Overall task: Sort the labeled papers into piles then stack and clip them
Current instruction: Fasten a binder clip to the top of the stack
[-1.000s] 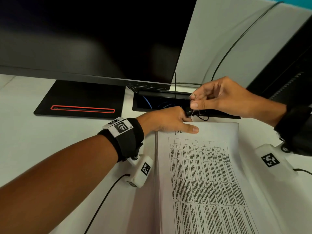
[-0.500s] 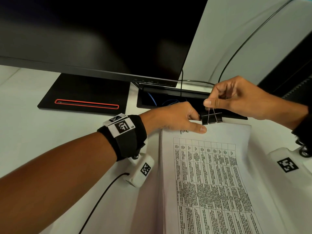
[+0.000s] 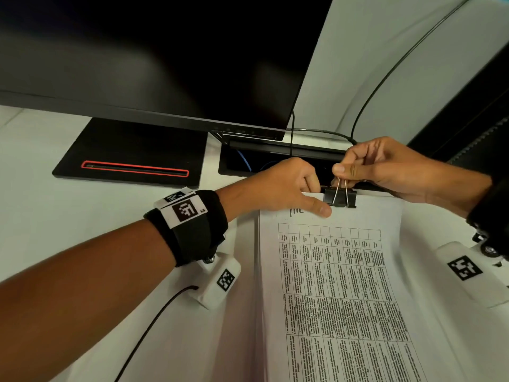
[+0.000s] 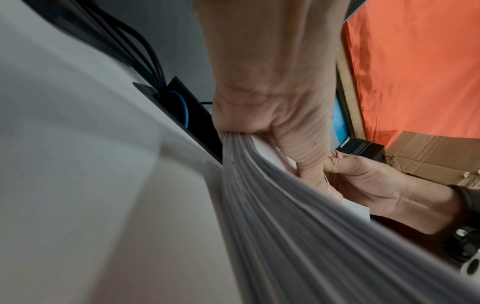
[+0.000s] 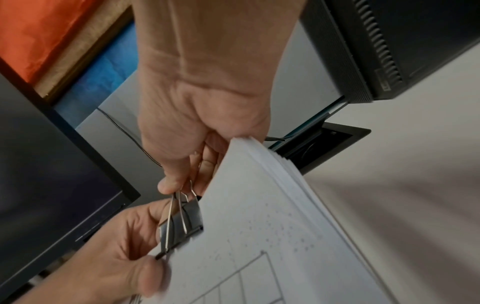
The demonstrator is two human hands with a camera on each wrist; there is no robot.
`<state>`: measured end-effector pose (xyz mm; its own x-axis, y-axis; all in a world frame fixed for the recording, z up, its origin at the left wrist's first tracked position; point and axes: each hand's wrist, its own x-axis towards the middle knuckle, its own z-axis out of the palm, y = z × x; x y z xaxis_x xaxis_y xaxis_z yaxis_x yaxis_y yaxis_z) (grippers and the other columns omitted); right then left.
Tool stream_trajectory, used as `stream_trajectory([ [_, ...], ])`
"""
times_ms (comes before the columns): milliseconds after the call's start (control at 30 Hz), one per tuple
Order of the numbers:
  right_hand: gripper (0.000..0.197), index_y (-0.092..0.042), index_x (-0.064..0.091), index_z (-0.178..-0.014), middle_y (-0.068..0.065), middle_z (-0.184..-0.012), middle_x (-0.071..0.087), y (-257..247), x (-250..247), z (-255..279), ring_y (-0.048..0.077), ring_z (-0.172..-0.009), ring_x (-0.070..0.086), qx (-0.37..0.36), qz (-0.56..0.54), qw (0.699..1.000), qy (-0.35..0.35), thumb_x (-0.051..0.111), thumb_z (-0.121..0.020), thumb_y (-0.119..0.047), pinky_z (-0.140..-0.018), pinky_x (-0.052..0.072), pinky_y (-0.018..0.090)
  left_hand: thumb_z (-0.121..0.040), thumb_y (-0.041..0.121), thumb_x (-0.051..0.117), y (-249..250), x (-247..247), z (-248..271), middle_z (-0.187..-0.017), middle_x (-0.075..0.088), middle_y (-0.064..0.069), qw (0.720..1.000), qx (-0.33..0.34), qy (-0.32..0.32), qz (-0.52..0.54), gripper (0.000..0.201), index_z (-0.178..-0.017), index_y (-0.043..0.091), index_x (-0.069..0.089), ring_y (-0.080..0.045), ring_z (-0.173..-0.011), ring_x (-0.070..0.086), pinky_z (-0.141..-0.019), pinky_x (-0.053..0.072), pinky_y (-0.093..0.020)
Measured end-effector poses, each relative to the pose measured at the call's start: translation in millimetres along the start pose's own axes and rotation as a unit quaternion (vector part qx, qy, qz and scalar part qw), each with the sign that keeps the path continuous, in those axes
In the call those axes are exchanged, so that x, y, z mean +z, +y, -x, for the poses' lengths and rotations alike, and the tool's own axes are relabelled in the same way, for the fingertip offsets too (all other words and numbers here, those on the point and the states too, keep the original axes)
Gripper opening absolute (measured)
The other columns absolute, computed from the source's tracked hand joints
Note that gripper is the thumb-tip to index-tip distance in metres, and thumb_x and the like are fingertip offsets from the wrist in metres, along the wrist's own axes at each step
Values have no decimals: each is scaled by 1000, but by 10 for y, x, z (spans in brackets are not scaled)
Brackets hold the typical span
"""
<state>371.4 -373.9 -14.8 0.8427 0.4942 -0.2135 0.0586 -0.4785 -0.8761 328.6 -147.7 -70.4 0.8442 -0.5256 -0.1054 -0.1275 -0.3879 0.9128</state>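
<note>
Paper stack (image 3: 338,285): thick sheaf of white sheets, top page printed with a dense table and a handwritten label near its upper left corner; lying on the white surface (image 3: 68,216), its far edge lifted clear in the wrist views. Binder clip (image 3: 340,197): black body, two silver wire handles raised and pressed together, seated over the middle of the stack's far edge. Left hand (image 3: 283,188): grip closed on the stack's far edge just left of the clip, thumb flat across the top page beside the label, fingers tucked beneath the sheets. Right hand (image 3: 385,166): grip pinching the two wire handles between thumb and forefinger, remaining fingers curled behind the far edge of the stack. Monitor (image 3: 154,56): dark screen, black base with a red-outlined slot, standing at the back of the surface. Cable well (image 3: 248,161): black recessed tray behind the stack, blue and black cables inside. Both wrists carry black bands with square coded markers.
</note>
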Motion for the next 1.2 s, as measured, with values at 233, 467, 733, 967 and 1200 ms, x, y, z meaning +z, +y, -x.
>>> stream_trajectory([
  [233,24,2,76,-88,12,-77,75,-68,24,-10,14,-71,70,10,20,1000,-19,80,-81,-20,-73,60,21,-67,31,99,-44,10,-29,-68,53,9,999,-6,39,-9,60,-89,24,44,1,-53,45,-48,38,-18],
  [467,45,-2,80,-106,15,-100,80,-158,-77,43,16,-89,77,89,28,993,-69,84,-73,-34,-78,62,21,-64,30,101,29,27,2,-74,59,0,999,14,40,-14,66,-85,23,39,-12,-65,53,-55,42,-30],
  [733,23,0,78,-96,19,-92,79,-209,-101,197,17,-80,76,6,49,997,-62,78,-83,-18,-78,62,24,-81,41,88,222,-79,142,-99,77,-4,990,-18,-43,-136,36,-99,13,74,-21,-91,73,-86,61,-50],
  [967,26,4,76,-101,18,-93,80,-173,-110,352,18,-83,76,-23,24,999,-22,79,-83,-15,-79,62,24,-81,38,90,339,-15,187,-87,76,4,986,-15,20,-167,23,-86,21,75,-14,-81,72,-81,61,-48],
  [1200,34,-25,83,-102,8,-103,79,-226,-223,490,16,-91,70,-82,39,991,103,81,-82,-52,-91,55,35,-79,44,89,539,10,289,-85,72,11,975,0,37,-218,25,-84,27,72,-8,-79,68,-70,57,-36],
])
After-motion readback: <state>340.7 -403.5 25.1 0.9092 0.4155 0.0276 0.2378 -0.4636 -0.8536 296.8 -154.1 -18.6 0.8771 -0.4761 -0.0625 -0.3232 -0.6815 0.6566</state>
